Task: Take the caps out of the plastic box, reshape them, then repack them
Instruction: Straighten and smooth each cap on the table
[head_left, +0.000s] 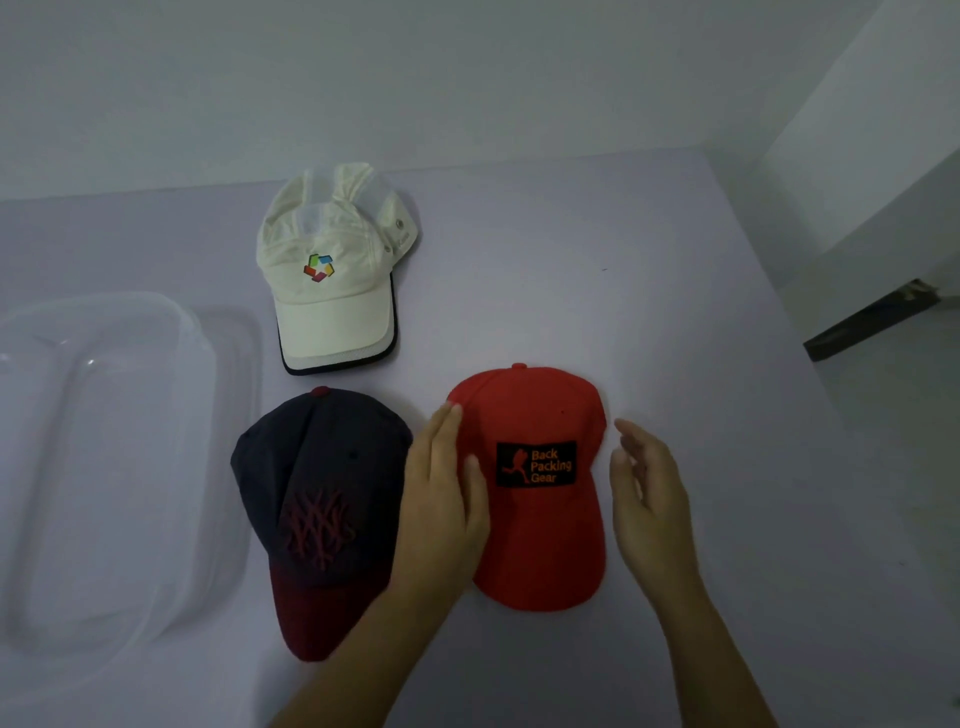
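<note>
Between left grip (441, 488) and right grip (649, 499) lies the red cap (540, 530).

Three caps (332, 270) (317, 514) (535, 499), two hands (441, 493) (649, 499), seemingly one plastic box (130, 441).

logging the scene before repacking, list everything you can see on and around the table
red cap: 1, red with black patch, near centre, between the hands
dark cap: 1, navy with maroon brim, left of the red cap
cream cap: 1, cream, farther back
plastic box: 1, clear, left side of table
table: 1, pale lilac
dark object: 1, black, beyond table's right edge, unidentifiable
left hand: fingers straight, resting on red cap's left side
right hand: relaxed, beside red cap's right side
</note>
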